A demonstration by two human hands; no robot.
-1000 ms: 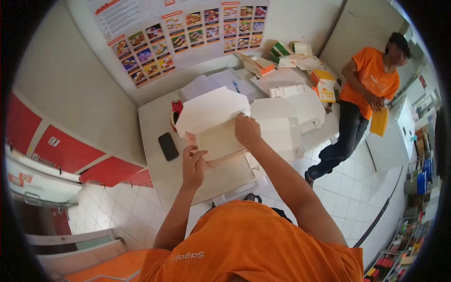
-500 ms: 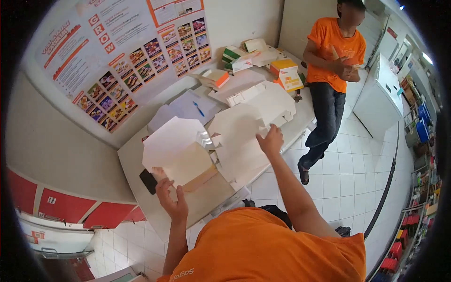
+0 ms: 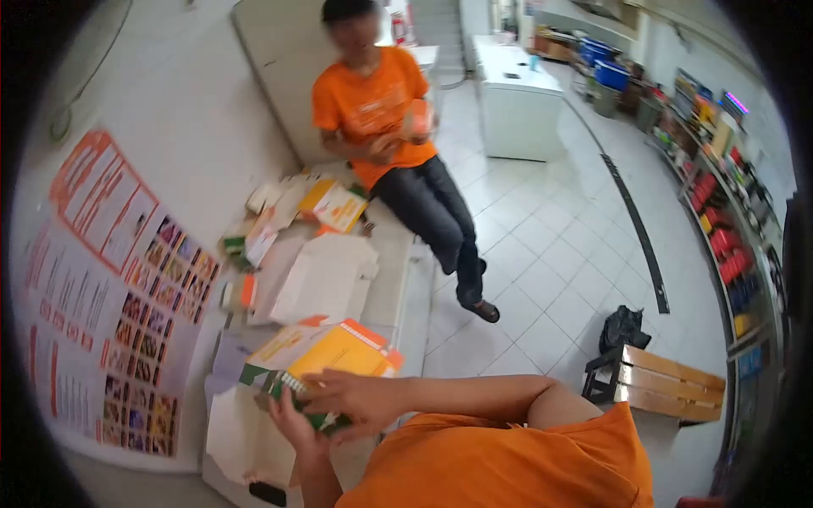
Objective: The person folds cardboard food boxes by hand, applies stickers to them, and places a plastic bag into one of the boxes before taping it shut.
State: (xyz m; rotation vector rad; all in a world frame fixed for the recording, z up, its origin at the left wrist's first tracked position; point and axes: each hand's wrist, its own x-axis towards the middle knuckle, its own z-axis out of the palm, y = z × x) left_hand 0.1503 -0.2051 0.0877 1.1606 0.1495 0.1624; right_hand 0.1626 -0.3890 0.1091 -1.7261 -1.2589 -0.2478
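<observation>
A yellow, orange and green printed box [image 3: 334, 351] is held over the near part of the table. My left hand [image 3: 298, 423] grips its green near edge from below, thumb up. Across the same edge lies my right hand [image 3: 360, 400], its fingers bent over the green part, close to my left hand. An open white box [image 3: 246, 432] lies beneath and to the left on the table, with a black phone [image 3: 268, 494] by it. Farther up the table rests another unfolded white box [image 3: 326, 279].
A person in an orange shirt [image 3: 381, 102] leans at the table's far end, holding a small orange box. Yellow and green boxes [image 3: 333, 205] lie near them. A wooden bench [image 3: 673, 381] and a black bag [image 3: 624, 328] stand on the floor at the right.
The view has swung to the right. My hands, apart before, have come together on a box whose printed side now shows. The other person now holds a small box.
</observation>
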